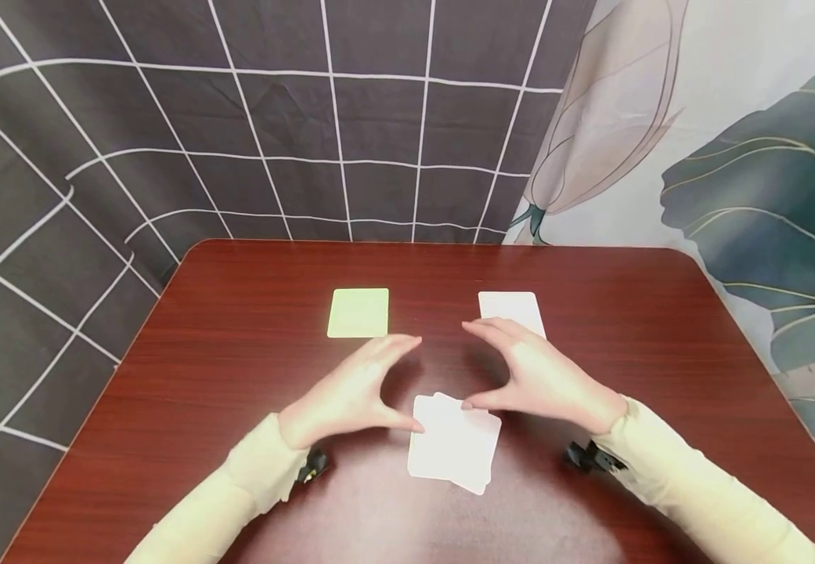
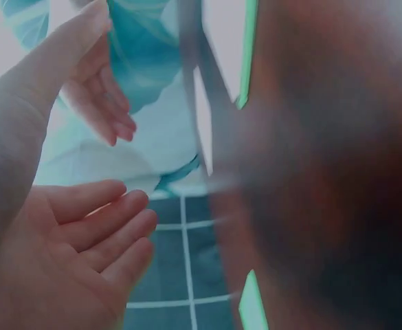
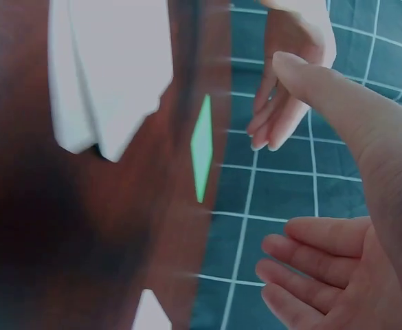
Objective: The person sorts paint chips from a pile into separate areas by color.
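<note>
Head view | left hand [image 1: 347,395], right hand [image 1: 544,380]: grips spread, empty | step: probably squaring overlapping white square cards [image 1: 452,442] | next: likely needs even edge pressure

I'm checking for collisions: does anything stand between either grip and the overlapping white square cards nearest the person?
Nothing visible does. The left grip and right grip hover near the overlapping white square cards; the light-green square card and the separate white square card lie farther back, not between.
</note>
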A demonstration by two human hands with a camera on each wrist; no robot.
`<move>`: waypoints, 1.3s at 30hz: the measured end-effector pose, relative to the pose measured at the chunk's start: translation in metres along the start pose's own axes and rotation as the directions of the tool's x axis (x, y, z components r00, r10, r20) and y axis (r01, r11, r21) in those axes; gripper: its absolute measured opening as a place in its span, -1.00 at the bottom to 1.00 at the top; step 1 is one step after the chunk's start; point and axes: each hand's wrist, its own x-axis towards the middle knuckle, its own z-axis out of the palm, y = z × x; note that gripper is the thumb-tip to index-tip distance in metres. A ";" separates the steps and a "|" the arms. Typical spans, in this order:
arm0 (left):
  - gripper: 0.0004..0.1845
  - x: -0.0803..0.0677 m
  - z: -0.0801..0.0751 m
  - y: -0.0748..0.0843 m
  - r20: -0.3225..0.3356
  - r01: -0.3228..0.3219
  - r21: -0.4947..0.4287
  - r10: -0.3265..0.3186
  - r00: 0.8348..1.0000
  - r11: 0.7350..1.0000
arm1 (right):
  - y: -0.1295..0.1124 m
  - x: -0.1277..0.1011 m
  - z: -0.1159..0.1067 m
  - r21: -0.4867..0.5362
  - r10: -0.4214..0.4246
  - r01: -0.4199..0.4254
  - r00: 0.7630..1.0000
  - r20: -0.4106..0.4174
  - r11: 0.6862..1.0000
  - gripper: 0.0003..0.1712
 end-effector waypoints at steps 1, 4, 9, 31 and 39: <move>0.18 -0.002 0.004 0.002 0.015 -0.009 0.005 0.009 1.000 1.000 | 0.000 -0.006 0.002 -0.001 -0.002 0.002 1.000 0.001 1.000 0.18; 0.15 -0.006 0.014 0.005 0.055 -0.033 0.012 0.032 0.998 0.999 | 0.001 -0.022 0.008 -0.007 0.001 -0.001 1.000 0.004 1.000 0.20; 0.12 -0.012 0.025 0.011 0.095 -0.067 0.017 0.065 0.993 0.998 | 0.003 -0.041 0.020 0.000 0.010 -0.010 1.000 0.020 1.000 0.20; 0.09 -0.015 0.038 0.013 0.141 -0.099 0.050 0.091 0.986 0.994 | 0.001 -0.061 0.051 -0.003 -0.060 0.060 0.998 0.016 0.998 0.09; 0.18 -0.014 0.036 0.016 0.113 -0.116 0.039 0.110 0.987 0.993 | 0.003 -0.061 0.047 0.034 -0.069 0.070 0.997 -0.016 0.997 0.06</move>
